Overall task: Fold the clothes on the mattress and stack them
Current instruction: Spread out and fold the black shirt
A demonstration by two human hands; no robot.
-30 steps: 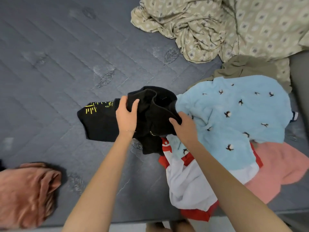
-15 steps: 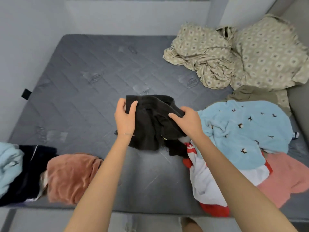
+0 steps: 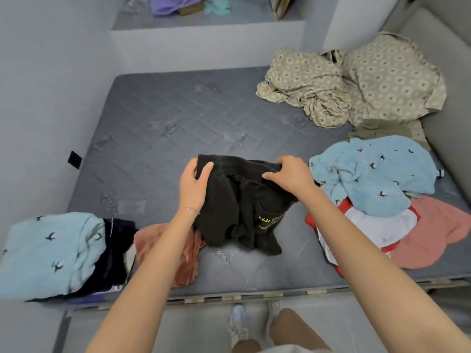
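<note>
A black garment with yellow lettering hangs bunched above the grey mattress, lifted near its front middle. My left hand grips its upper left edge and my right hand grips its upper right edge. At the front left lies a stack with a light blue bird-print piece on top of a dark navy one. A rust-pink garment lies beside that stack, partly under my left forearm.
On the right lies a loose pile: a light blue bird-print top, a red and white piece, a salmon piece and an olive one. Crumpled beige patterned bedding sits at the far right. Walls border the mattress.
Both hands have raised the black garment off the mattress and away from the right pile. The camera has pulled back, bringing the front-left stack and the mattress edge into view.
</note>
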